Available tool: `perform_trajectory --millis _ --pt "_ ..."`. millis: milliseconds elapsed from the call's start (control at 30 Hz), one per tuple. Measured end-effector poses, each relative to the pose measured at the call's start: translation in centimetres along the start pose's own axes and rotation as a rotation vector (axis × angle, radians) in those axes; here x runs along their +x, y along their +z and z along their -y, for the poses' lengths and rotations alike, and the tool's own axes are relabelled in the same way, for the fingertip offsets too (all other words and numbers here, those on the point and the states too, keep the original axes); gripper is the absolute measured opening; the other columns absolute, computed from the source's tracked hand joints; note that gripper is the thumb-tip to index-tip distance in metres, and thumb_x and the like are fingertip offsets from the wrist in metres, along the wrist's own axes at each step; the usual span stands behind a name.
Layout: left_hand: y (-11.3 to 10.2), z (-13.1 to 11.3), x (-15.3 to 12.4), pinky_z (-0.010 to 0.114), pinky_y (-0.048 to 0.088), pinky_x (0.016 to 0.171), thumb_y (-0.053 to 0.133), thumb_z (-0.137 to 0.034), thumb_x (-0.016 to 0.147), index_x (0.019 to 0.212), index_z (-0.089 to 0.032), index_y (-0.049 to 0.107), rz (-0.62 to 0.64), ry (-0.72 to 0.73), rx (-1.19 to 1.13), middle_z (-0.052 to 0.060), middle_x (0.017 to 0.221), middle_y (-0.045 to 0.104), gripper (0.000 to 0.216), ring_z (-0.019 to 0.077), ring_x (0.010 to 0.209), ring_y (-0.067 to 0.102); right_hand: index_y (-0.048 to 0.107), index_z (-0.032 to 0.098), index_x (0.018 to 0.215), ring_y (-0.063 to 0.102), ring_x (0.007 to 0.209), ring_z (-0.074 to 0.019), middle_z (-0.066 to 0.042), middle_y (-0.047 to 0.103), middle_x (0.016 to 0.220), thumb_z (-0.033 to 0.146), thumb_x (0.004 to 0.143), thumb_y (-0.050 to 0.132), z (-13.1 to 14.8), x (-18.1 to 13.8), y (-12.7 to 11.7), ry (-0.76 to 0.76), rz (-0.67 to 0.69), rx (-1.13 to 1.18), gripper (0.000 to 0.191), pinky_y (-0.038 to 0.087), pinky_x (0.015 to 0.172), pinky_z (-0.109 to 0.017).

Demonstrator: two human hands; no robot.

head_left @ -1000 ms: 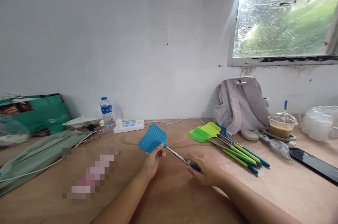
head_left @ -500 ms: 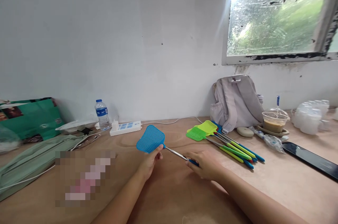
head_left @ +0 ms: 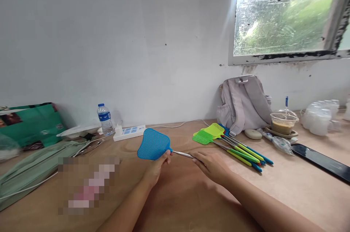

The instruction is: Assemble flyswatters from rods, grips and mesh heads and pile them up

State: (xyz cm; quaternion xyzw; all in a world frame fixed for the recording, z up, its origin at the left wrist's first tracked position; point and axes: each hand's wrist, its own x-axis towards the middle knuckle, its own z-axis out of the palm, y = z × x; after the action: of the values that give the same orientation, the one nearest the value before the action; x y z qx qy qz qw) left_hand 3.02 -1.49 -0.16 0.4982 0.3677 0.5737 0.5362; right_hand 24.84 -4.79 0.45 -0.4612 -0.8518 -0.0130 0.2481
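A blue fly swatter (head_left: 154, 144) with a perforated head and a thin metal shaft is held between both hands above the table. My left hand (head_left: 159, 164) pinches it where the head meets the shaft, thumb on top. Around the handle end, my right hand (head_left: 209, 164) is closed, hiding the grip. To the right lies a pile of fly swatters (head_left: 243, 151) with green, yellow-green and blue heads and coloured grips, apart from my right hand.
Behind the pile a grey backpack (head_left: 243, 104) leans on the wall. A drink cup (head_left: 283, 124), plastic cups (head_left: 321, 117) and a black phone-like slab (head_left: 322, 161) are at right. At left stand a water bottle (head_left: 105, 119), power strip (head_left: 129, 132) and green bags (head_left: 35, 122).
The swatter's head has turned to face me more and shifted slightly left. My right hand now covers the blue grip that showed before. The pile has not been disturbed.
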Motion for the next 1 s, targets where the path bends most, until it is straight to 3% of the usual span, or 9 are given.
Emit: perform_trajectory --millis 300,533,633,767,900,1000 --pt "0.5 0.3 -0.6 0.028 0.041 0.068 0.07 -0.045 0.061 0.058 -0.014 0.059 0.058 0.087 0.039 0.001 0.061 0.06 0.032 0.012 0.059 0.051 0.055 0.024 0.108 0.06 0.081 -0.0166 -0.004 0.065 0.097 0.035 0.092 0.03 0.4 -0.1 -0.1 -0.002 -0.065 0.098 0.031 0.038 0.066 -0.024" --pt "0.1 0.4 -0.2 0.028 0.039 0.068 0.069 -0.041 0.065 0.063 -0.015 0.062 0.13 0.011 -0.048 -0.001 0.06 0.058 0.027 0.0113 0.059 0.05 0.058 0.022 0.098 0.059 0.073 -0.0164 -0.004 0.066 0.084 0.036 0.091 0.032 1.1 0.1 0.2 0.068 -0.046 0.148 0.03 0.035 0.06 -0.023" --pt "-1.3 0.4 0.7 0.03 0.04 0.073 0.071 -0.042 0.063 0.075 -0.016 0.065 0.31 -0.064 -0.112 0.001 0.065 0.061 0.029 0.0137 0.065 0.054 0.058 0.023 0.098 0.059 0.077 -0.0169 -0.003 0.066 0.086 0.037 0.09 0.033 0.8 0.4 -0.2 0.071 -0.055 0.132 0.029 0.035 0.062 -0.023" --pt "-4.3 0.3 2.2 0.04 0.039 0.085 0.064 -0.058 0.063 0.1 -0.018 0.063 0.577 -0.026 -0.276 0.01 0.102 0.063 0.055 0.0267 0.098 0.055 0.058 0.024 0.1 0.059 0.076 -0.0174 -0.002 0.067 0.084 0.036 0.088 0.036 -0.8 0.4 -0.8 0.105 -0.062 0.064 0.028 0.034 0.06 -0.024" --pt "-6.3 -0.1 3.0 0.042 0.037 0.091 0.059 -0.056 0.069 0.109 -0.02 0.059 0.486 -0.037 -0.324 0.01 0.116 0.058 0.054 0.0277 0.108 0.05 0.059 0.025 0.093 0.058 0.065 -0.0155 0.0 0.066 0.075 0.038 0.082 0.046 -2.8 0.2 -1.4 0.113 -0.019 0.02 0.022 0.032 0.056 -0.023" --pt "-6.2 -0.4 2.7 0.041 0.041 0.086 0.068 -0.046 0.065 0.114 -0.025 0.056 0.387 -0.059 -0.247 0.008 0.118 0.057 0.054 0.0275 0.106 0.051 0.059 0.024 0.086 0.056 0.059 -0.0139 0.001 0.065 0.069 0.039 0.078 0.05 -3.5 0.0 -1.6 0.096 0.006 0.004 0.019 0.032 0.055 -0.023"
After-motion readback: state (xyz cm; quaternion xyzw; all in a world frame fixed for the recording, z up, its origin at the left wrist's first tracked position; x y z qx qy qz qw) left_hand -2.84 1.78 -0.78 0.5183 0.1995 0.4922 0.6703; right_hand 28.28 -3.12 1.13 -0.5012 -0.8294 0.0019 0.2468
